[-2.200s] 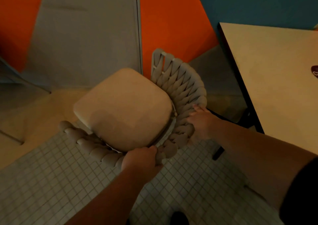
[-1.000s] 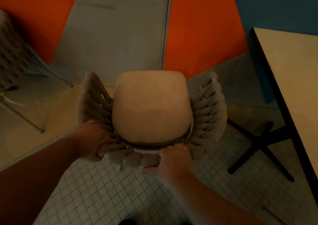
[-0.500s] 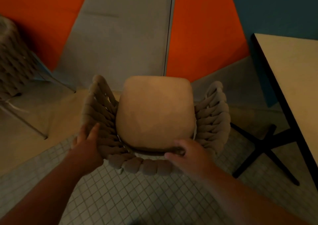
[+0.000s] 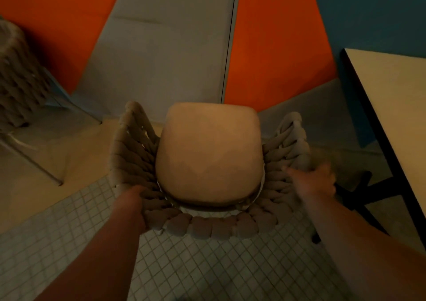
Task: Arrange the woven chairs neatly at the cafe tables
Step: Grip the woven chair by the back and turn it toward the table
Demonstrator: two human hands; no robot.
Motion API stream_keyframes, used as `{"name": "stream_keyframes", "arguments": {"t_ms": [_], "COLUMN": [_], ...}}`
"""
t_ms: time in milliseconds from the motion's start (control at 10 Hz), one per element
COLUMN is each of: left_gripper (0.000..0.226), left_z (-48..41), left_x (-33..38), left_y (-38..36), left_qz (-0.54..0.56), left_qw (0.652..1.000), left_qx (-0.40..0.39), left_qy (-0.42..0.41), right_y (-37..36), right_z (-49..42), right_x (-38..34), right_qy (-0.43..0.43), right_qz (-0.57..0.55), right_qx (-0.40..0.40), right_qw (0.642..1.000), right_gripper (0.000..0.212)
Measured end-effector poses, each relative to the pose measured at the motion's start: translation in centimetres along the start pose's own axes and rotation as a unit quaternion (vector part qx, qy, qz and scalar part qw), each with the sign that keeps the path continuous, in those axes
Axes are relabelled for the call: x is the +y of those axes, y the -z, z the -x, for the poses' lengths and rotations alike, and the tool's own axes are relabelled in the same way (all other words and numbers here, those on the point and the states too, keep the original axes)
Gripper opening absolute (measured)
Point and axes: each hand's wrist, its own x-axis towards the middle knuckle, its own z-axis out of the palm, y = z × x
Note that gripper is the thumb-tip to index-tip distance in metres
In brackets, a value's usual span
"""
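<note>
So the beige woven-rope chair (image 4: 208, 153) with a tan padded seat stands about at the far edge of the grey small-tile floor (image 4: 207, 268), facing the orange and grey wall (image 4: 161, 47). The right hand (image 4: 311, 182) is wrapped around its right arm, a bit blurry. The left hand (image 4: 130, 196) touches the weave's back-left corner with its fingers hidden, so I can't tell if it's gripping. The cream black-edged table (image 4: 391, 98) is off to the right, not touching. A second woven chair (image 4: 16, 82) sits far left.
</note>
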Motion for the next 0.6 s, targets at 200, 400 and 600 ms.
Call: {"name": "stream_keyframes", "arguments": {"t_ms": [200, 400, 600], "left_gripper": [0.051, 0.050, 0.046], "left_z": [-1.9, -2.0, -3.2], "left_x": [1.4, 1.9, 1.7], "left_y": [-0.3, -1.2, -0.7], "left_qz": [-0.007, -0.027, -0.029], "left_qw": [0.998, 0.997, 0.996], "left_qx": [-0.050, -0.050, -0.049], "left_qy": [-0.026, -0.051, -0.062], "right_y": [-2.6, -2.5, -2.5], "right_z": [-1.5, -1.8, -1.7], "right_x": [0.6, -0.1, 0.4], "right_qy": [-0.161, -0.141, -0.137], "right_qz": [-0.207, -0.207, -0.232], "right_qx": [-0.132, -0.134, -0.159], "right_qw": [0.956, 0.959, 0.950], "right_gripper": [0.058, 0.050, 0.046]}}
